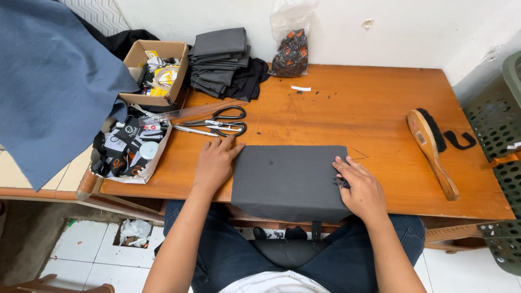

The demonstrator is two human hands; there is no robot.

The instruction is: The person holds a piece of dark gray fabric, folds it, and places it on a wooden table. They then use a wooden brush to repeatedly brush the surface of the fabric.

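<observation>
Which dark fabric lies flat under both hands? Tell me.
The single dark grey fabric piece at the table's near edge, with the left hand and right hand on its sides. The other grey fabrics sit folded in a stack by the wall.

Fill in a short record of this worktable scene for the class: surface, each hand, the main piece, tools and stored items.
Surface: wooden table
Left hand: flat beside dark grey fabric piece
Right hand: on the fabric's right edge
Tools: scissors; wooden brush
Stored: folded grey fabric stack; cardboard box
</observation>
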